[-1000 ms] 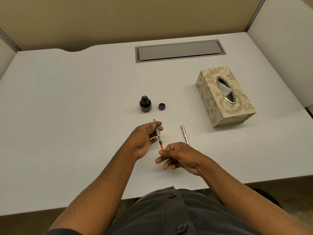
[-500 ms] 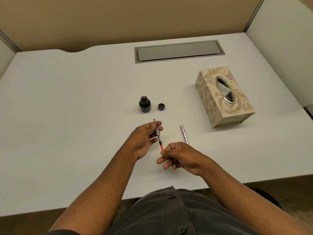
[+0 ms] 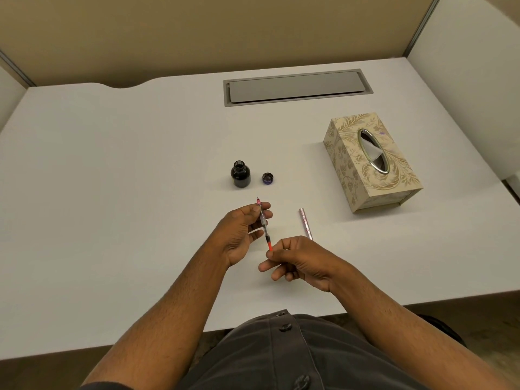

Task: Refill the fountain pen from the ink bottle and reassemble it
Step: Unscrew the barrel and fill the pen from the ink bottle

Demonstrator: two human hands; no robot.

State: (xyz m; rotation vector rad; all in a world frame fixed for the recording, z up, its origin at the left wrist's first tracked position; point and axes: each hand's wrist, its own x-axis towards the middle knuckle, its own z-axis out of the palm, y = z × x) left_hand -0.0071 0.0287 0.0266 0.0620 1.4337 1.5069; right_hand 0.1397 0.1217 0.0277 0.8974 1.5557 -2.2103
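While left hand (image 3: 239, 235) pinches nib section (image 3: 264, 220) nib-up vs drips, right hand (image 3: 298, 260) pinches converter knob (image 3: 270, 245); open ink bottle (image 3: 240, 175) just beyond.

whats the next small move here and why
Probably carry the pen forward and dip its tip into the ink bottle. The bottle stands open, its cap beside it; the left hand holds the pen near the tip, and the right hand pinches its red end, seemingly ready to draw ink.
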